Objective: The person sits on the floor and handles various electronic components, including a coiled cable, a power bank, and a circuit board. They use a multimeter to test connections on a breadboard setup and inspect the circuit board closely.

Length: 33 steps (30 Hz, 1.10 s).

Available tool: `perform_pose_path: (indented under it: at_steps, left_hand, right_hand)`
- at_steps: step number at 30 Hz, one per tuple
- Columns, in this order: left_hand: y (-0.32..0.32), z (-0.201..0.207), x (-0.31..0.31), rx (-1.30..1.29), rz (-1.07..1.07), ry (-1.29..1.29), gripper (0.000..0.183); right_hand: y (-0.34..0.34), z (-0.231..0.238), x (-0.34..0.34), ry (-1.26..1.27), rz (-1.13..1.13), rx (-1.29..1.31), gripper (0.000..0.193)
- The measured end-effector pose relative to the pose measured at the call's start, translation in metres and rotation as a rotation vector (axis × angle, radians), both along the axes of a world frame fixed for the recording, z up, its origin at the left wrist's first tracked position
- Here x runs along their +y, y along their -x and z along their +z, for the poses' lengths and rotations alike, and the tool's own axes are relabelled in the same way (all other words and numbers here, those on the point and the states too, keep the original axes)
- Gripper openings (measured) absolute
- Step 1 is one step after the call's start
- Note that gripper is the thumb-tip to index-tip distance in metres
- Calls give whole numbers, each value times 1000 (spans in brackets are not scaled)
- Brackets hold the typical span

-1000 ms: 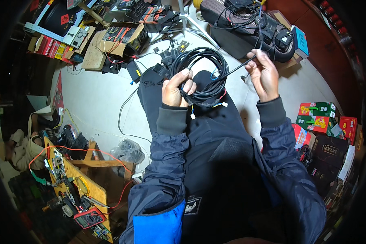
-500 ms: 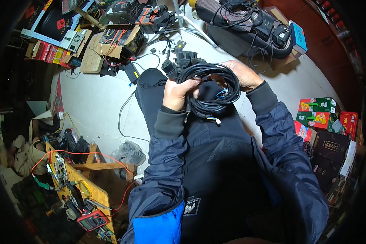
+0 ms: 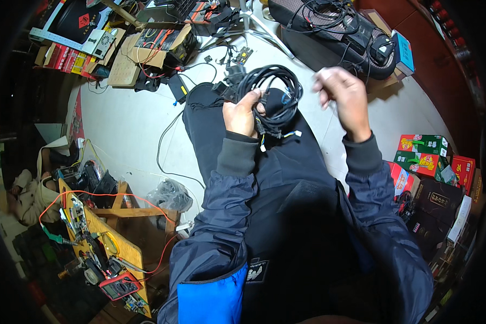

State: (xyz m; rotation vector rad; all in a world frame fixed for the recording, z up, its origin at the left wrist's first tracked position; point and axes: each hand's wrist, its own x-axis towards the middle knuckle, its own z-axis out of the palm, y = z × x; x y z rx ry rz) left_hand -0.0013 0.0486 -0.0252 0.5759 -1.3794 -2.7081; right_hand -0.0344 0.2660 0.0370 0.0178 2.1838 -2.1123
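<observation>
My left hand [image 3: 242,114] is closed round a coil of black cable [image 3: 292,110], with the thumb over its left side. A cluster of black plugs [image 3: 229,86] sticks out at the coil's upper left. Small white connectors [image 3: 298,133] on short coloured wires hang from its lower edge. To the right of the coil, apart from it, my right hand [image 3: 346,100] is raised with loosely bent fingers, slightly blurred. Nothing shows between those fingers. The coil is held above my dark trousers [image 3: 275,189].
A wooden board [image 3: 121,243] with tools and a red multimeter [image 3: 120,286] stands at lower left. A clear plastic bag [image 3: 170,195] lies beside it. Several boxes [image 3: 424,146] are stacked at right. A black padded case [image 3: 329,32] with cables, and a tripod leg [image 3: 270,35], are at the back.
My right hand has let go of the coil and moved right and away from it. My left hand keeps hold, and the coil has shifted slightly left and upward.
</observation>
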Motion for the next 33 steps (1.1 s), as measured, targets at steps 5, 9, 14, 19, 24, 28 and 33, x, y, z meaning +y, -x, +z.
perform_pose_path:
  at_steps: [5,9,14,19,24,28,33]
  left_hand:
    - [-3,1,6,37,-85,-135,14]
    - [-4,6,9,134,-158,-122,14]
    - [0,1,9,199,-68,69,17]
    - [1,-9,13,260,-24,8,22]
    - [-7,-15,14,228,-205,-555,30]
    - [-6,-22,16,286,-233,-487,31]
    - [4,-31,-9,185,-106,-685,43]
  right_hand:
    - [-31,-17,-43,-157,370,-122,30]
    - [-25,-34,-54,-58,358,-76,23]
    - [-22,-27,-47,294,149,-215,29]
    - [-19,-15,-45,486,286,-418,31]
    - [-23,-18,-65,-402,318,215,32]
    - [-23,-20,-52,-581,325,332,25]
    - [-39,-13,-4,-290,199,102,33]
